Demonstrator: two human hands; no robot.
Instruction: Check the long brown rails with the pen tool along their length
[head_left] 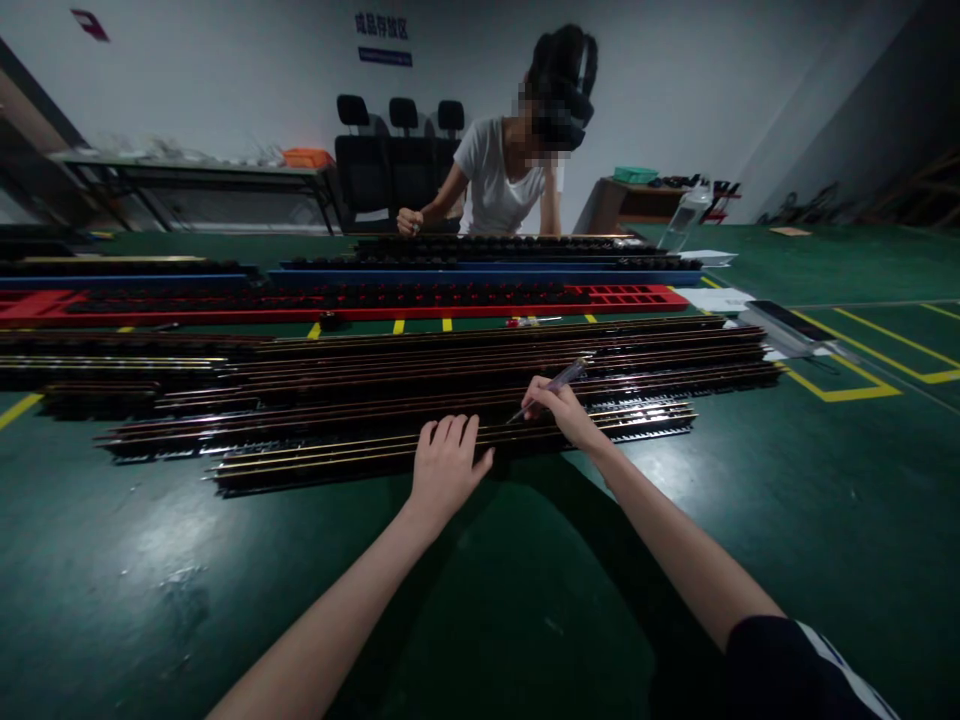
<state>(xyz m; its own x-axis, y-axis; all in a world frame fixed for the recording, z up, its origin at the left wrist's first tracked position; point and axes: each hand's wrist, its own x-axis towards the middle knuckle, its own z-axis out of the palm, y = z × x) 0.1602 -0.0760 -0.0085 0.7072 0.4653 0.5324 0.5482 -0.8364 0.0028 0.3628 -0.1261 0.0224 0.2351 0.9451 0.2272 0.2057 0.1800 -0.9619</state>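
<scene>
Strips: Dark, gold-lined front strips (315, 462) lie on our green worktop (495, 620), running from about 9 to 3 o'clock on a dial centred between our hands.
Left hand: Our left hand (442, 460), just past 9, lies unclenched across them, fingers spread, gripping nothing we can see.
Right hand: Our right hand (556, 408), near 2, pinches a clear-barrelled pen-like tool (566, 376), its thin tip angled down toward the gold lines; whether it touches, we cannot make out.
Fine work: We judge that steadiness matters most: flat, light fingers close to the tip, the right wrist braced, small strokes along one line, and neighbouring lines left unscuffed.
Our count: Two hands, one pen-like tool; the front strips and the dark strips behind (375, 372), toward 12, overlap too much to number.
Beyond: One red tray (637, 297) stretches from about 10 to 2; at least two blue rails (480, 276) lie past it.
Across: One co-worker (491, 180) sits at 12.
Sidelines: One clear bottle (684, 222) stands at 1, one dark-screened device (787, 322) lies past 2, and three headrests (403, 113) line up at 11.
</scene>
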